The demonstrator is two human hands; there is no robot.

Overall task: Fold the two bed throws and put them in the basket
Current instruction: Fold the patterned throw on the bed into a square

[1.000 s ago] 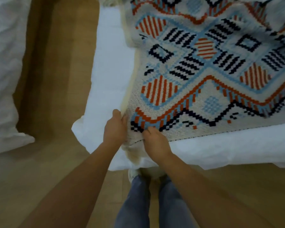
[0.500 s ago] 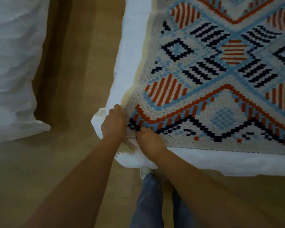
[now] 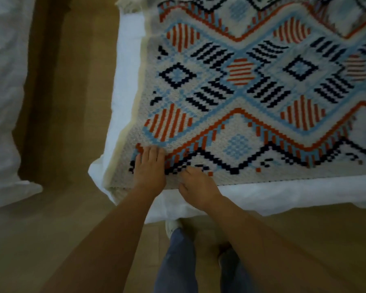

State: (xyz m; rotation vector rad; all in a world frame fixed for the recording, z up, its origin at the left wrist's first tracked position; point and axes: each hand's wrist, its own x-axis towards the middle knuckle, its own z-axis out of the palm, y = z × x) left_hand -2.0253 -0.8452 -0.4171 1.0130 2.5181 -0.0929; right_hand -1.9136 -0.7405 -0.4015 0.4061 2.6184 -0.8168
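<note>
Here, scene: a person stands at the near corner of a bed (image 3: 283, 193) covered in white bedding, both bare arms reaching forward and down.
Throw: a patterned bed throw (image 3: 241, 87) in cream, orange, light blue and black lies spread flat over the bed, its near edge running just inside the bed's near edge and its left edge just inside the bed's left side.
Throw corner: the near-left corner sits at the bed's corner, where a cream layer shows beneath the patterned face along the left edge.
Left hand: the left hand (image 3: 149, 168) lies palm down on the throw near that corner, fingers straight and held together, their tips on the orange and blue zigzag band; it presses flat on the cloth and clasps nothing.
Right hand: the right hand (image 3: 195, 187) rests on the throw's near edge just beside the left hand, knuckles up and fingers curled downward onto the cloth; I cannot tell whether they pinch the edge or merely press on it.
Gap between hands: small, the two not touching.
Floor: a wooden floor (image 3: 76, 81) runs along the bed's left side.
Other bedding: more white bedding (image 3: 4, 102) lies at the far left, well apart from the throw.
Below: legs in blue trousers (image 3: 178, 261) and a light shoe (image 3: 172, 226) by the bed's edge.
</note>
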